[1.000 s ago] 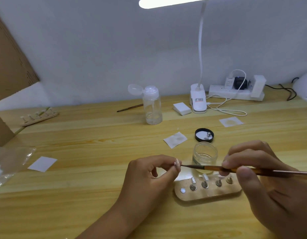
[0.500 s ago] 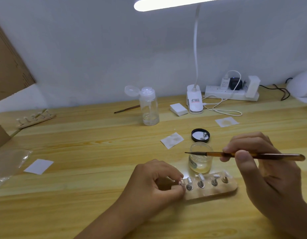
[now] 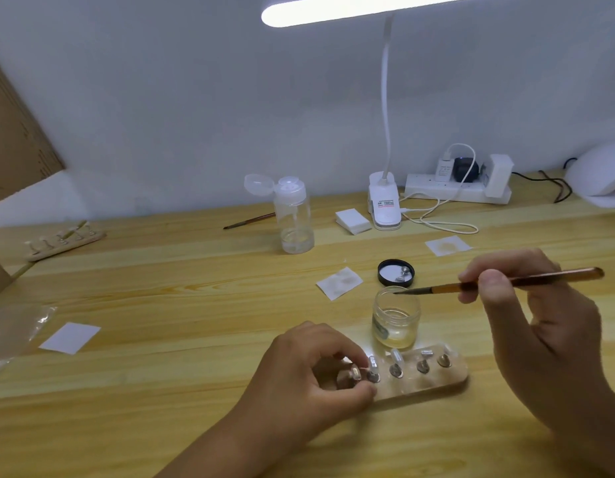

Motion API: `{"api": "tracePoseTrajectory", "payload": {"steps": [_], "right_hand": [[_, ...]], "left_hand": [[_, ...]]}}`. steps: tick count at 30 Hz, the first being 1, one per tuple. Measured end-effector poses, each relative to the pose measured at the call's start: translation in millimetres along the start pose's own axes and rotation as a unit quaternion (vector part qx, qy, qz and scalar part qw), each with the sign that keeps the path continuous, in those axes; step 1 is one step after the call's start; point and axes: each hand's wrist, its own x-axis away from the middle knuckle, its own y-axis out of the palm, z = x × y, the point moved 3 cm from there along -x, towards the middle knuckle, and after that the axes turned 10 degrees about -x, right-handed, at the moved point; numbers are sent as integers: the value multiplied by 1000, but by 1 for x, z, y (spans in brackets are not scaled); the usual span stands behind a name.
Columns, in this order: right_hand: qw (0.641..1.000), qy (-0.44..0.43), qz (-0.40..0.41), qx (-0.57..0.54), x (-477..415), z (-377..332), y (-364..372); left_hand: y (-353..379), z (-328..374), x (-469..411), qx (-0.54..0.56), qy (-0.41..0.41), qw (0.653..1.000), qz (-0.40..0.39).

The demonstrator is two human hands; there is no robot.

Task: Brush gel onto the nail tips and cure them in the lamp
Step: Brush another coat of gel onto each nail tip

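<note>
Left hand (image 3: 313, 370): low, knuckles up, fingers curled, thumb and forefinger pinching nail tip (image 3: 355, 373); forearm entering from bottom edge. Right hand (image 3: 540, 326): raised higher, thumb and forefingers pinching brush (image 3: 506, 282), remaining fingers loosely bent

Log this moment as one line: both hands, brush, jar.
right hand: grips brush, bristles at gel jar mouth | left hand: pinches nail tip at left end of holder | stage: likely loading gel

Right hand (image 3: 540, 326) holds brush (image 3: 499, 283) at jar (image 3: 396, 317) mouth; left hand (image 3: 313, 377) pinches nail tip (image 3: 355, 372).
</note>
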Motion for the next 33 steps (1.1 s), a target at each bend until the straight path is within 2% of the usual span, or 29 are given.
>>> {"api": "tracePoseTrajectory", "payload": {"steps": [4,10,13,17,20,33], "right_hand": [[999,50,-20,7,-1,7,4],[994,45,-75,67,0,9,15],[990,46,-97,92,2,11,19],[988,44,-104,102,3,13,19],[988,43,-105,105,2,14,19],[987,61,-107,103,2,12,18]], "left_hand": [[4,3,-2,-12,-5,1000,6],[6,8,-5,-19,5,1000,5],[7,9,-4,-57,24,998,13],[8,16,-2,-192,115,972,69],[10,20,-1,-229,169,952,108],[-3,26,4,-126,159,967,155]]}}
